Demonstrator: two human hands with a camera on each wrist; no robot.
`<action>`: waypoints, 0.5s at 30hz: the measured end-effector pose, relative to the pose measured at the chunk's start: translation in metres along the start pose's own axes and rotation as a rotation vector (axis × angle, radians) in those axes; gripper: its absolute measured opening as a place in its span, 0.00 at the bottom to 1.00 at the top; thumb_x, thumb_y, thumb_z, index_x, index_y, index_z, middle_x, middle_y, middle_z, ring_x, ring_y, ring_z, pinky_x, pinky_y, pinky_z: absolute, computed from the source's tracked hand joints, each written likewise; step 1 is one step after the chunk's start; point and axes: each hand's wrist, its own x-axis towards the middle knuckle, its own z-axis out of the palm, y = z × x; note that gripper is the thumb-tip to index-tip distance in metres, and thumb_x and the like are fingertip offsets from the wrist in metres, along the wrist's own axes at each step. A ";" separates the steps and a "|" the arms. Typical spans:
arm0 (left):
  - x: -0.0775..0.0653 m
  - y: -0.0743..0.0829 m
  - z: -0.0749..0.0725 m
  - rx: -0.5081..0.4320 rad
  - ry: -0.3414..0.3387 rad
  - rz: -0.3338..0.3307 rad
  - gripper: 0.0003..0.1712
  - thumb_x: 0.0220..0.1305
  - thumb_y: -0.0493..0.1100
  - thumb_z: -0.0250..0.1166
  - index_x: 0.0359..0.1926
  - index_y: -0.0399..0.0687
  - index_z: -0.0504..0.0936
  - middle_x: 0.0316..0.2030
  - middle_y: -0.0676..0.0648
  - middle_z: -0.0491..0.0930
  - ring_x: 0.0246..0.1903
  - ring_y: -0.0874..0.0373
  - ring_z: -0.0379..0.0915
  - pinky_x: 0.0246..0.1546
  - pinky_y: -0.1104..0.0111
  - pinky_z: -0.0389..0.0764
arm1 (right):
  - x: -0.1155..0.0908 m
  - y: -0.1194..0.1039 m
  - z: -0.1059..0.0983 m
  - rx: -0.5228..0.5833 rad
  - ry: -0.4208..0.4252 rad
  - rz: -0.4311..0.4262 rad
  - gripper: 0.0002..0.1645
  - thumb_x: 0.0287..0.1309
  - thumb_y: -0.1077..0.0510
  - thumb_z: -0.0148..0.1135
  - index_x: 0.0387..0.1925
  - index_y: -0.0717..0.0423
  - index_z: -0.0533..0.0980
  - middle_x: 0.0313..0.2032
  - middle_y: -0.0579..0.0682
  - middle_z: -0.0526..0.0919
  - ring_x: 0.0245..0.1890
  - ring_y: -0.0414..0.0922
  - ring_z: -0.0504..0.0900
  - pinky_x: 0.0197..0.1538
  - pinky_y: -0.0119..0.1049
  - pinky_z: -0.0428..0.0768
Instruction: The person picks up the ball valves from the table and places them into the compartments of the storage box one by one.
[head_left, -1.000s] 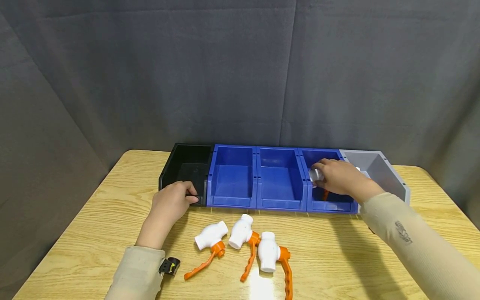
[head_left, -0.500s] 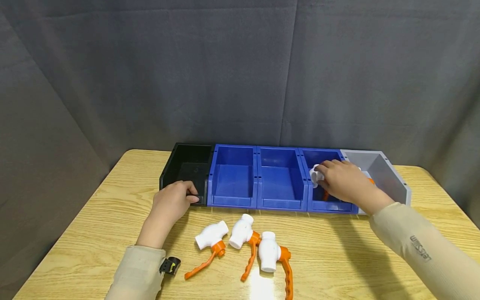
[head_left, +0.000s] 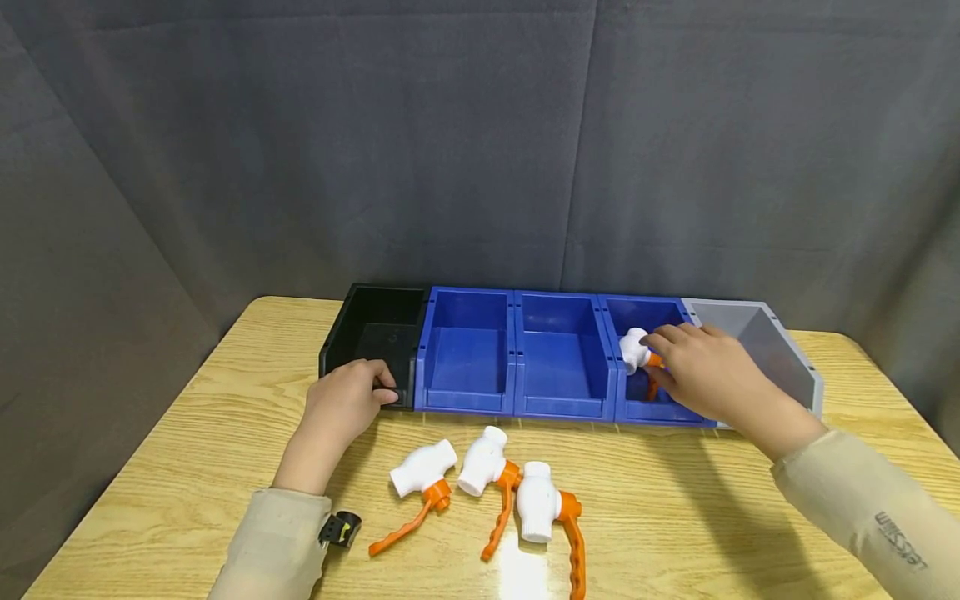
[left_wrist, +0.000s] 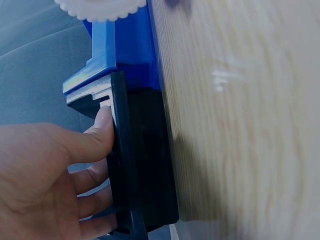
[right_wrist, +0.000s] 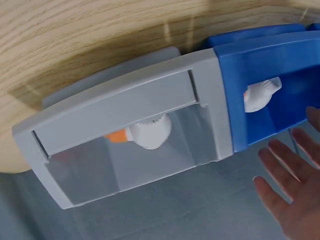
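Observation:
My left hand [head_left: 341,408] grips the front rim of the black bin [head_left: 386,337]; its thumb presses on the lip in the left wrist view. At the right, my right hand [head_left: 708,375] is over the rightmost blue bin [head_left: 637,308], fingers spread and holding nothing. A white ball valve [head_left: 633,350] with an orange handle lies in that bin, just left of my right fingertips. On the table lie a left ball valve [head_left: 422,470], a middle ball valve [head_left: 482,463] and a right ball valve [head_left: 537,505], all white with orange handles.
Two more blue bins, a left one [head_left: 468,358] and a middle one [head_left: 558,362], stand in the row. A grey bin [head_left: 787,362] ends it; the right wrist view shows another white valve [right_wrist: 150,134] inside. Grey cloth [head_left: 480,150] hangs behind the wooden table [head_left: 202,450].
My right hand has let go of the ball valve in the rightmost blue bin and drawn back to the right. My left hand stays on the black bin.

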 end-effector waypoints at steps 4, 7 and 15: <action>0.000 0.000 0.000 0.000 0.002 0.005 0.04 0.62 0.44 0.71 0.32 0.50 0.84 0.34 0.47 0.83 0.32 0.51 0.77 0.33 0.54 0.78 | -0.004 -0.006 -0.007 0.010 0.003 -0.003 0.22 0.48 0.58 0.76 0.45 0.61 0.81 0.40 0.55 0.83 0.39 0.54 0.83 0.38 0.50 0.81; 0.000 0.000 0.000 0.000 0.003 0.006 0.04 0.62 0.44 0.71 0.33 0.50 0.84 0.35 0.47 0.83 0.33 0.51 0.78 0.33 0.54 0.79 | -0.005 -0.011 -0.012 0.016 0.013 -0.010 0.23 0.48 0.58 0.77 0.46 0.61 0.81 0.41 0.55 0.83 0.40 0.54 0.83 0.39 0.51 0.81; -0.001 0.001 -0.001 -0.006 -0.001 0.000 0.04 0.62 0.44 0.71 0.33 0.50 0.84 0.36 0.46 0.83 0.33 0.51 0.78 0.33 0.53 0.79 | -0.010 -0.025 -0.016 0.003 0.097 -0.074 0.21 0.46 0.57 0.77 0.43 0.60 0.81 0.36 0.53 0.83 0.36 0.53 0.83 0.39 0.48 0.81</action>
